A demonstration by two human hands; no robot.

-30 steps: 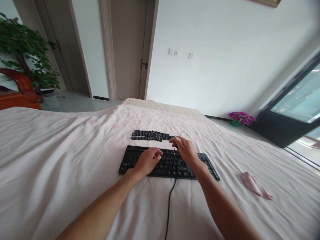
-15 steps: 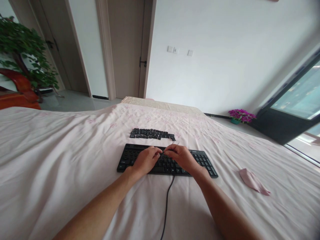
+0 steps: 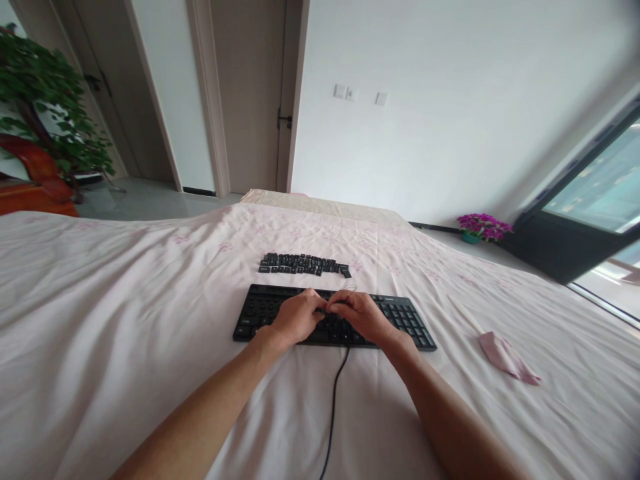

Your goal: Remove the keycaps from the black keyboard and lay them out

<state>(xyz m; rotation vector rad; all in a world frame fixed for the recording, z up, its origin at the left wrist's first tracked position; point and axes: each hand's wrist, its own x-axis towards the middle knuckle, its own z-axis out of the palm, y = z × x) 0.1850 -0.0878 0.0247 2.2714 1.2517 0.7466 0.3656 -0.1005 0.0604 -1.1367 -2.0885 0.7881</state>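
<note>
A black keyboard (image 3: 405,321) lies on the pale pink bedsheet (image 3: 125,300), its cable (image 3: 334,400) running toward me. Both hands rest over its middle keys, fingertips meeting. My left hand (image 3: 296,317) is curled, fingers pressed down on the keys. My right hand (image 3: 361,315) is pinched around a thin wire tool (image 3: 350,289) that sticks up behind its fingers. Rows of loose black keycaps (image 3: 300,265) lie on the sheet just beyond the keyboard.
A crumpled pink cloth (image 3: 507,358) lies on the sheet to the right. A potted green plant (image 3: 45,100) and red wooden furniture stand far left, doors behind, a pot of purple flowers (image 3: 483,227) by the dark window frame at right.
My right hand came back from the loose keycaps to the keyboard's middle and met my left hand there. The view shifted slightly.
</note>
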